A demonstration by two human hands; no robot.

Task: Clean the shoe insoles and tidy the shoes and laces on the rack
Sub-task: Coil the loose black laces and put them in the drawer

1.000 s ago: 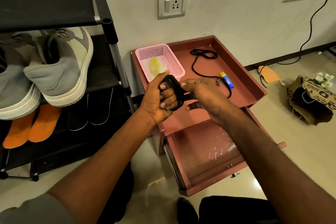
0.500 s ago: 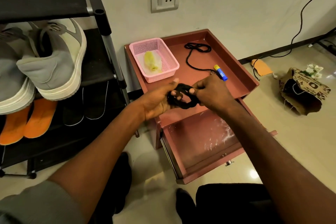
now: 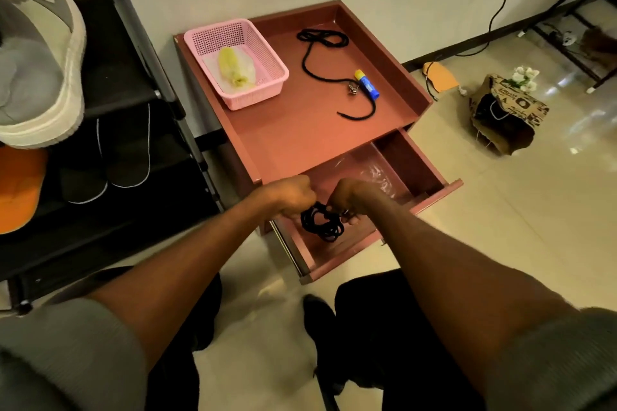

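A coiled black lace (image 3: 321,221) hangs in loops over the open drawer (image 3: 340,253), held from above. A second black lace (image 3: 322,58) lies loose on the cabinet top, partly bunched near the back. On the rack (image 3: 133,83) sit a grey shoe (image 3: 43,77), orange insoles (image 3: 18,183) and black insoles (image 3: 107,157).

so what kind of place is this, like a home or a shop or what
Most likely a room in a home, perhaps near an entryway. A shoe rack with sneakers stands against the wall, a small reddish cabinet has its drawer pulled open, and both hands hold a coiled black lace over it.
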